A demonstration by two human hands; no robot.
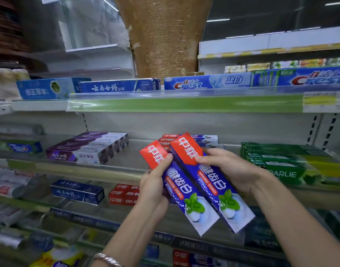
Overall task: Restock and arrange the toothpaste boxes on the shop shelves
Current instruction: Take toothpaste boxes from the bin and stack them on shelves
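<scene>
Left side: the fingers of my left hand [155,186] are curled round the left toothpaste box [176,183]. The thumb [166,160] lies along the edge of its red end; the other fingers are tucked underneath and hidden. Right side: the fingers [204,158] of my right hand [229,170] are curled over the right toothpaste box [209,181], with the tips pressing where red meets blue. Each hand holds one box. The two boxes are the same red-and-blue print and lie side by side, long edges touching. Both are tilted, with the red ends up toward the shelving and the mint-leaf ends down toward me. They are held in the air in front of the middle shelf [117,166], not resting on it. Just behind the red ends, a stack of matching boxes [170,140] lies on that shelf. Purple-and-white boxes [88,149] are further left on the same shelf, and green boxes [281,162] are to the right. The upper shelf [184,103] has a green front strip and carries Crest boxes [205,82] and blue boxes [117,86]. On the lower shelf are red boxes [122,195] and dark blue boxes [76,191]. A metal bracelet [107,259] is on my left wrist.
</scene>
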